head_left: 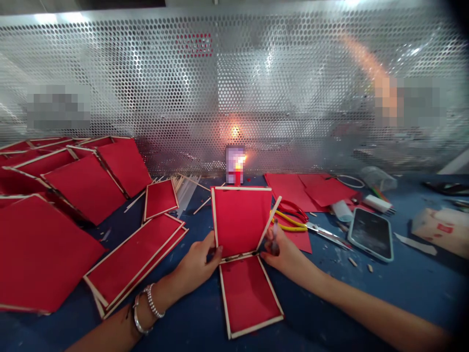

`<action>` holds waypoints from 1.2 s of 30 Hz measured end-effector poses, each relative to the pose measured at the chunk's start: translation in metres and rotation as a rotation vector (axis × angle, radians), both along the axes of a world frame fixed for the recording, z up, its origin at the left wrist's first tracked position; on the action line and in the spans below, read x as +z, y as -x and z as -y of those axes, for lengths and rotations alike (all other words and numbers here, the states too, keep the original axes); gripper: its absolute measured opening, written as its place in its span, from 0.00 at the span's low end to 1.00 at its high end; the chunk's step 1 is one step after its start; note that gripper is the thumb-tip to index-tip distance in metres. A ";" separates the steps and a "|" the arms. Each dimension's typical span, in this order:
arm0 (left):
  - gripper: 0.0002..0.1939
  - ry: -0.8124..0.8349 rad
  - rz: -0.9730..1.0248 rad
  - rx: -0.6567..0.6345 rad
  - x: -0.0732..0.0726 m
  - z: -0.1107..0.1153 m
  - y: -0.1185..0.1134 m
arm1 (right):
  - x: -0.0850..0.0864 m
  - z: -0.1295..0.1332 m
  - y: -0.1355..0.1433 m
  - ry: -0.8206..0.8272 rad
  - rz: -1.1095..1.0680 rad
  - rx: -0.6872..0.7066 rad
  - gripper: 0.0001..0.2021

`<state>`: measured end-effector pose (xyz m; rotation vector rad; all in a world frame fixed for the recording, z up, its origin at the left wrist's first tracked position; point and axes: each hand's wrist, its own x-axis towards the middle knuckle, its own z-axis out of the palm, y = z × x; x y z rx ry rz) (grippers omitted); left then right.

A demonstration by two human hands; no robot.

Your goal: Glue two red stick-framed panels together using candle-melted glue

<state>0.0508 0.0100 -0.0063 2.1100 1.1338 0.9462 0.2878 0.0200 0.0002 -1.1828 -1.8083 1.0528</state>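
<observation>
My left hand (198, 261) grips the lower left corner of an upright red paper panel (240, 220) framed in thin wooden sticks. A second framed red panel (249, 296) lies flat on the blue table, joined to the upright one along their shared edge. My right hand (282, 249) rests at the lower right corner of the upright panel and pinches a small dark stick-like thing; what it is I cannot tell. A lit red candle (238, 171) burns just behind the upright panel.
Several finished red framed panels (135, 259) lie stacked at the left, with folded red box shapes (86, 188) behind them. Scissors with red and yellow handles (293, 217), a phone (371, 233), red paper sheets (311, 188), loose sticks (186, 188) and a cardboard box (441, 230) lie at the right. A perforated metal wall (234, 88) closes the back.
</observation>
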 end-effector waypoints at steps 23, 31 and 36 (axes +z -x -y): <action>0.14 0.078 -0.059 0.010 0.011 0.001 -0.001 | -0.007 0.002 0.010 -0.073 0.228 -0.070 0.15; 0.14 0.052 -0.063 0.010 0.008 0.002 -0.001 | -0.004 0.009 0.015 -0.049 0.349 -0.150 0.15; 0.13 0.043 -0.055 0.007 0.006 0.001 0.000 | -0.009 0.007 0.017 -0.063 0.312 -0.168 0.15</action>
